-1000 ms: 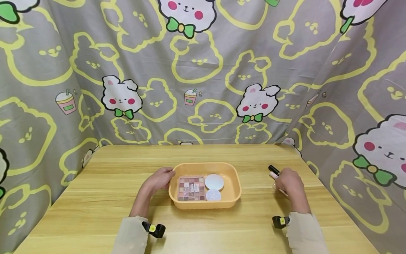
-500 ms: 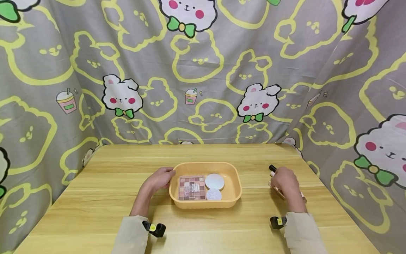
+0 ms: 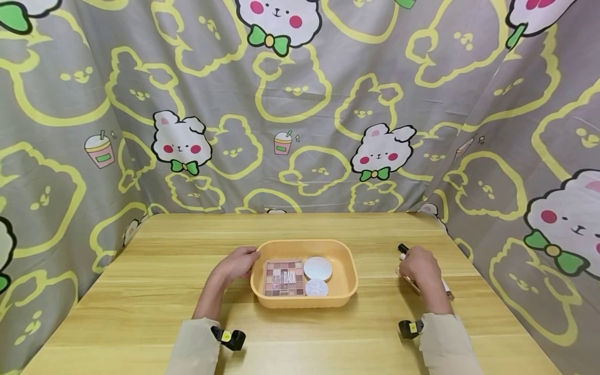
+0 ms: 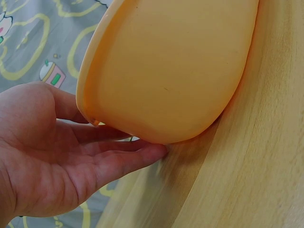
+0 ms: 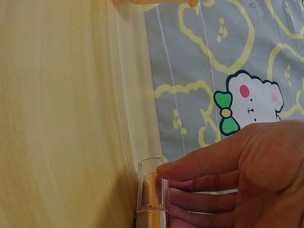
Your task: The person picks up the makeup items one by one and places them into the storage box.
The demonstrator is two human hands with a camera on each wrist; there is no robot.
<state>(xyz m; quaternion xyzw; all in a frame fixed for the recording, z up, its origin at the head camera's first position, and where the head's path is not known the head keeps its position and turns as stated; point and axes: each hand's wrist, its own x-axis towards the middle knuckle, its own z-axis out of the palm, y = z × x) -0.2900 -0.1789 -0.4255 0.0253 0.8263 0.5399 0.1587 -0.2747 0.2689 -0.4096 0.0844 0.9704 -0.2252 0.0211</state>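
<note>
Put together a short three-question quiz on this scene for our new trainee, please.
1. True or false: the left hand rests against the outside of the orange tray.
2. How many round white compacts lie in the tray beside the eyeshadow palette?
A. one
B. two
C. four
3. Fill in: the right hand grips a tube with a clear ____.

Key
1. True: in the left wrist view the straight fingers lie along the tray's wall.
2. B: a larger one and a smaller one.
3. Cap, seen in the right wrist view.
</note>
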